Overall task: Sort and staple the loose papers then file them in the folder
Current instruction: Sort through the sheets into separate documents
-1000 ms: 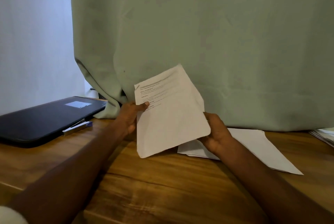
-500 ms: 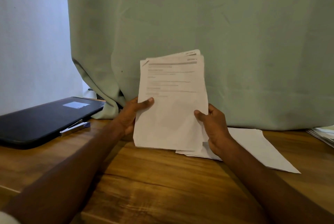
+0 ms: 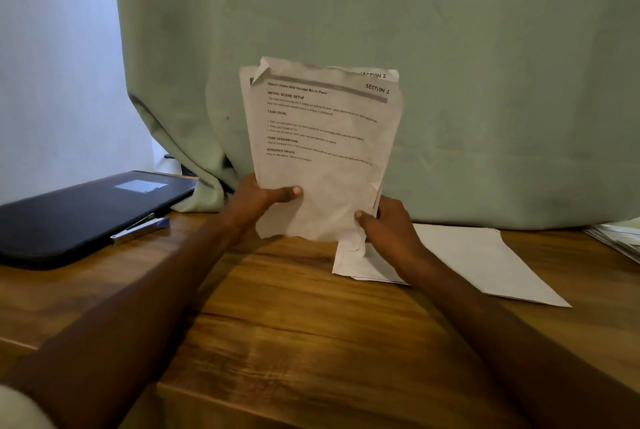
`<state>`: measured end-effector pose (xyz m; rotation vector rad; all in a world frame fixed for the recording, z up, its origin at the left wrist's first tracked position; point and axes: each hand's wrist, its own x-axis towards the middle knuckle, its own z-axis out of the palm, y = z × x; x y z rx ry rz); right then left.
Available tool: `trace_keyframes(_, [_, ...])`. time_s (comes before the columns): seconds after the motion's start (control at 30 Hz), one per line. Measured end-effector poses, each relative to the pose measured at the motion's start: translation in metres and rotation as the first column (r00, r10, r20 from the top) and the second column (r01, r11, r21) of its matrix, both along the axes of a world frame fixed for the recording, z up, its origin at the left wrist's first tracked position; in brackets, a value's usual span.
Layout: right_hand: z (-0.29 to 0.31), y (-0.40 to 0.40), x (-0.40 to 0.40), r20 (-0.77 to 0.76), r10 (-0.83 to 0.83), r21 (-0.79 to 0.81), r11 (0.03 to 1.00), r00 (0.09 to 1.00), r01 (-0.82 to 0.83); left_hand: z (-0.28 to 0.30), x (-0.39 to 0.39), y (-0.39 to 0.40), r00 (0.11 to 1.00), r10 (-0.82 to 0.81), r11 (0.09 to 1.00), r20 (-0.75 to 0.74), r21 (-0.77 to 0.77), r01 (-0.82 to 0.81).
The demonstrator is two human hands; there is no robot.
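Observation:
A small sheaf of printed papers (image 3: 322,151) stands upright above the wooden table (image 3: 277,324). The front sheet reads "SECTION 1"; a sheet behind shows "SECTION 2". My left hand (image 3: 256,202) grips the sheaf's lower left edge, thumb on the front. My right hand (image 3: 384,226) pinches its lower right corner. More white sheets (image 3: 478,262) lie flat on the table behind my right hand. A dark folder (image 3: 86,210) lies at the left, with a silver and blue stapler (image 3: 138,229) against its near edge.
A pale green curtain (image 3: 450,82) hangs right behind the papers and drapes onto the table. Another stack of papers (image 3: 620,236) shows at the far right edge. A white wall is at the left.
The papers went from tilted and low to upright and higher, squared together. Both hands slid down to the sheaf's bottom edge.

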<state>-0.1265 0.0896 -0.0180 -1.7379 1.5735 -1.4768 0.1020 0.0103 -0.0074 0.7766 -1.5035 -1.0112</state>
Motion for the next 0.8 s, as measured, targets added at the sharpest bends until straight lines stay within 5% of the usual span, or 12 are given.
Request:
trace_keyframes(0.2, [0.029,0.005,-0.026,0.019,0.139,-0.082,0.987,0.990,-0.137,-0.005,0.002,-0.009,0.981,0.115,0.993,-0.153,0.044,-0.110])
trace_keyframes(0.3, [0.039,0.003,-0.065,-0.300,-0.019,-0.103,0.995,0.954,-0.013,-0.007,0.010,-0.016,0.967,0.137,0.988,-0.217,0.106,-0.116])
trace_keyframes(0.4, [0.042,0.013,-0.089,-0.647,0.144,0.256,0.966,0.749,0.036,-0.011,0.008,-0.017,0.974,0.147,0.983,-0.175,0.134,-0.124])
trace_keyframes(0.47, [0.043,0.020,-0.089,-0.649,0.397,0.580,0.811,0.649,0.084,-0.014,0.006,-0.019,0.979,0.156,0.980,-0.134,0.142,-0.137])
trace_keyframes(0.53, [0.042,0.023,-0.083,-0.609,0.531,0.731,0.664,0.590,0.157,-0.017,0.005,-0.020,0.979,0.163,0.974,-0.126,0.176,-0.139])
trace_keyframes(0.6, [0.040,0.022,-0.079,-0.605,0.556,0.752,0.634,0.570,0.180,-0.018,0.006,-0.022,0.975,0.169,0.972,-0.145,0.189,-0.140])
trace_keyframes(0.8, [0.040,0.015,-0.082,-0.663,0.471,0.647,0.752,0.583,0.128,-0.017,0.011,-0.026,0.969,0.203,0.966,-0.140,0.188,-0.175])
